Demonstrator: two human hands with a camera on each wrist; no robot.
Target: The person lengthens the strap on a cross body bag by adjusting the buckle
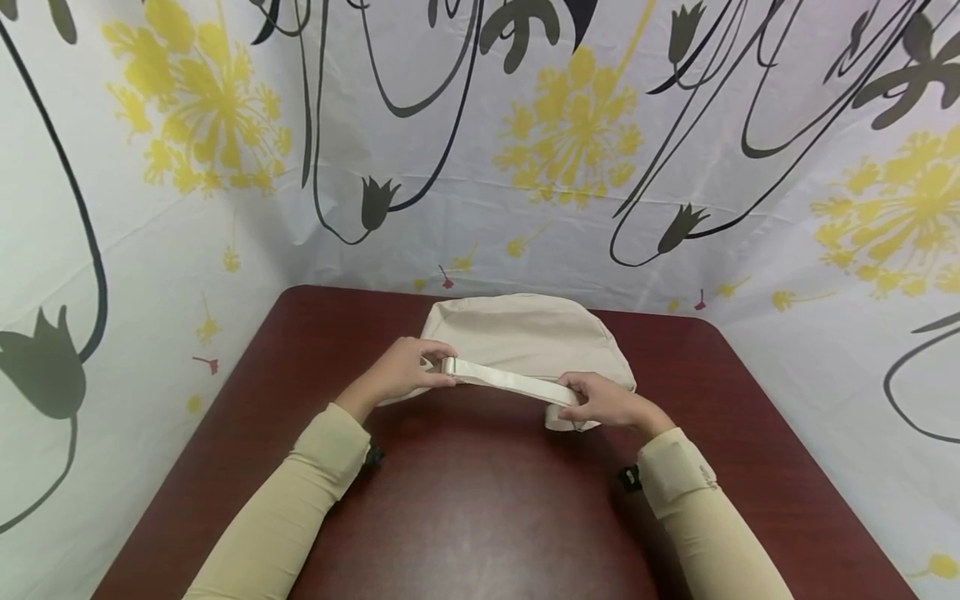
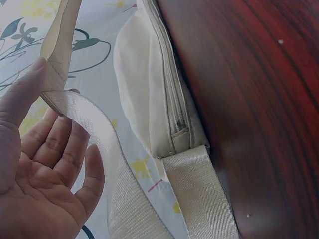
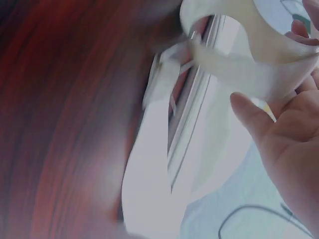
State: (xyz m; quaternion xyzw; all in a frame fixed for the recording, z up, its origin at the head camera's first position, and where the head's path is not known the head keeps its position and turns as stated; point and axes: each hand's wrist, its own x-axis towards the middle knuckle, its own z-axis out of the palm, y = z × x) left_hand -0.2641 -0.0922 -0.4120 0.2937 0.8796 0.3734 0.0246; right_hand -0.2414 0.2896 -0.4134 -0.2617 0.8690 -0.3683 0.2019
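Bag [image 1: 525,333]: cream canvas, flat on the dark red table [image 1: 480,517], near the far edge.
Strap [image 1: 504,381]: webbing, stretched between both hands, above the bag's near side.
Left hand [image 1: 405,371]: pinches the strap's folded end (thumb on top, fingers loosely extended).
Right hand [image 1: 603,400]: fingers curled round the strap's looped end.
Backdrop [image 1: 570,142]: floral curtain.

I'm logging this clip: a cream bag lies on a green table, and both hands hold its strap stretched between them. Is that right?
Not quite: the table is dark reddish-brown, not green, as the head view shows. The rest holds: the cream bag lies on it, and the left hand and right hand hold its strap stretched between them.
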